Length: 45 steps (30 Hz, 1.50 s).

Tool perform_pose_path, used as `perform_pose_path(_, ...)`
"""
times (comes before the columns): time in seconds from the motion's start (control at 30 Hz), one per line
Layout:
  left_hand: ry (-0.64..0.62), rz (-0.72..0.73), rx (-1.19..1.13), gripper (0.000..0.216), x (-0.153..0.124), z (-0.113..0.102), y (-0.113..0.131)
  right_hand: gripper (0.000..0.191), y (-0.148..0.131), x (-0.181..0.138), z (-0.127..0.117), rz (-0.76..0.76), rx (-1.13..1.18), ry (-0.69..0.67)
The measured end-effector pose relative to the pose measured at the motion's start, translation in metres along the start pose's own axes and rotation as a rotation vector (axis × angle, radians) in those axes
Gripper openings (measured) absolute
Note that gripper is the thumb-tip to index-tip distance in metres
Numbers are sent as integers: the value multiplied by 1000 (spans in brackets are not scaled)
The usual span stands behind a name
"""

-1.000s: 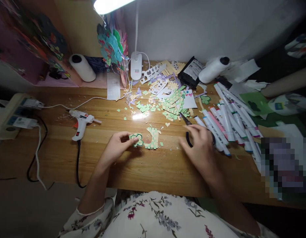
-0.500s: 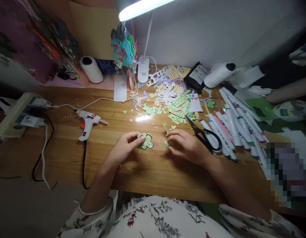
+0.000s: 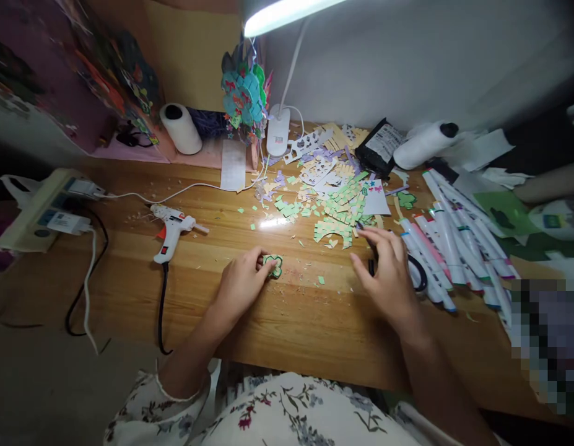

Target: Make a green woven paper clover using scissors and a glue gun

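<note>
My left hand [image 3: 243, 282] rests on the wooden desk [image 3: 287, 322] with its fingers pinched on a small green paper flower cut-out [image 3: 273, 264]. My right hand [image 3: 389, 279] hovers to the right with its fingers spread, right over the black scissors [image 3: 419, 275], whose handles show just beyond it. A heap of green and yellow paper scraps [image 3: 335, 207] lies directly behind both hands, under the lamp's glare.
A row of white markers [image 3: 454, 241] lies at the right. A glue gun [image 3: 171, 226] with its black cord sits at the left, beside a power strip [image 3: 40, 207]. At the back stand a desk lamp [image 3: 278, 130], paper rolls [image 3: 179, 128] and a paper decoration [image 3: 244, 93].
My right hand pushed the small pile of scraps away from the front into the heap, then moved right over the scissors. My left hand kept hold of the flower cut-out.
</note>
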<state>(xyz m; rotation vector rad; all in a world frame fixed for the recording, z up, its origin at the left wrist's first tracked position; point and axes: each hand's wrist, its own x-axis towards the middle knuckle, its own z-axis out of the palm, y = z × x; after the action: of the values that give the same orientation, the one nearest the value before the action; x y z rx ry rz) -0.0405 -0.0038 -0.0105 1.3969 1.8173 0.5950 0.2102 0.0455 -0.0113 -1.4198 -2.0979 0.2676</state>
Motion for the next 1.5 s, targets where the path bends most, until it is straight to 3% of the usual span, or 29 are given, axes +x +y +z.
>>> perform_pose_path(0.1,98,14,98,20,-6,-6,1,6,-21,-14,1,47,140,15)
perform_pose_path(0.23,345,18,185,29,-25,-31,-17,12,-33,-24,7,109,367,-19)
perform_pose_path(0.33,704,-118,339,35,-36,-56,-44,9,-34,-27,10,129,455,-67)
perform_pose_path(0.4,786,-204,513,46,-37,-72,-61,9,-36,-27,12,123,484,-92)
perform_pose_path(0.47,707,-267,613,48,-33,-84,-74,10,-39,-27,13,122,498,-110)
perform_pose_path(0.6,563,-298,608,30,-18,-101,-86,9,-44,-30,17,168,509,-121)
perform_pose_path(0.77,639,-289,453,24,-20,-106,-68,23,-51,-38,18,284,575,-186)
perform_pose_path(0.87,749,-93,244,19,-37,-83,-35,22,-68,-40,19,405,787,-451)
perform_pose_path(0.97,653,118,118,14,-56,-40,-1,33,-91,-38,21,454,1160,-670)
perform_pose_path(1.07,485,262,-9,11,-68,5,21,37,-105,-37,23,485,1342,-637)
perform_pose_path(1.17,389,330,-44,8,-71,33,25,23,-102,-39,22,609,1243,-618)
perform_pose_path(1.27,246,411,-82,19,-69,39,22,25,-89,-44,22,691,1214,-551)
perform_pose_path(1.37,92,483,-143,31,-65,31,17,26,-78,-50,24,697,1278,-449)
perform_pose_path(1.5,120,343,-158,12,-56,17,10,22,-73,-52,22,652,1382,-471)
